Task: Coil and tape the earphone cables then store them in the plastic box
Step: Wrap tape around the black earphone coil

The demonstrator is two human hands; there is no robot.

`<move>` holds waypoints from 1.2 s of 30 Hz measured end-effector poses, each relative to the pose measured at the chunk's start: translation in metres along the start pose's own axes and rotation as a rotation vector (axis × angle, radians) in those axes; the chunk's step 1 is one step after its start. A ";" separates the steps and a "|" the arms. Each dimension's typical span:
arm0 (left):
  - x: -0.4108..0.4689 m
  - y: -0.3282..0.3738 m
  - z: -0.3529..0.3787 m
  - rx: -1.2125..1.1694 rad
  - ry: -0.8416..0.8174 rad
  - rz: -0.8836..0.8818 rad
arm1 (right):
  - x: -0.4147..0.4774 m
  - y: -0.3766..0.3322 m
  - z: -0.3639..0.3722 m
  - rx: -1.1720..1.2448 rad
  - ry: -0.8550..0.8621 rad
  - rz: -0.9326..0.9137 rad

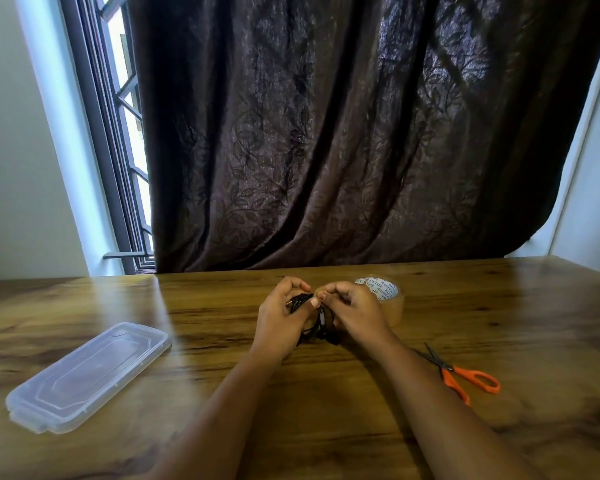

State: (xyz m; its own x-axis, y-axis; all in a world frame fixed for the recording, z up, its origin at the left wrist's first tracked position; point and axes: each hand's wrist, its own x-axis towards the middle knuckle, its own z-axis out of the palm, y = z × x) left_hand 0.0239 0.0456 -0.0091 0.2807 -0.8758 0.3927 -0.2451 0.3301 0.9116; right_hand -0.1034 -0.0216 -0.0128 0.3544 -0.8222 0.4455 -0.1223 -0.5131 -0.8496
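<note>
Left hand (280, 320) and right hand (355, 315), fingers curled, together grasp the black earphone cable (321, 320); its coil partly hidden between palms.

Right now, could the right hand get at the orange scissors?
Probably yes. The scissors lie uncovered on the table beside the right forearm. But the right hand is pinching the earphone cable, so it would have to let go first.
</note>
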 end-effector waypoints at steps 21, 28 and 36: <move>0.000 -0.007 0.002 0.325 0.111 0.170 | -0.002 -0.006 0.006 0.100 0.043 0.066; 0.002 -0.011 -0.001 0.359 0.159 0.194 | -0.001 -0.007 0.007 0.112 0.017 0.089; 0.002 -0.010 -0.002 0.323 0.155 0.205 | -0.007 -0.022 0.004 0.118 -0.117 0.186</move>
State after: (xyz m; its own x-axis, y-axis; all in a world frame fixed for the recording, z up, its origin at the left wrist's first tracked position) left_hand 0.0288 0.0417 -0.0173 0.3265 -0.7316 0.5985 -0.5824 0.3430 0.7370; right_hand -0.0994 -0.0036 0.0016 0.4416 -0.8622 0.2483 -0.0889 -0.3175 -0.9441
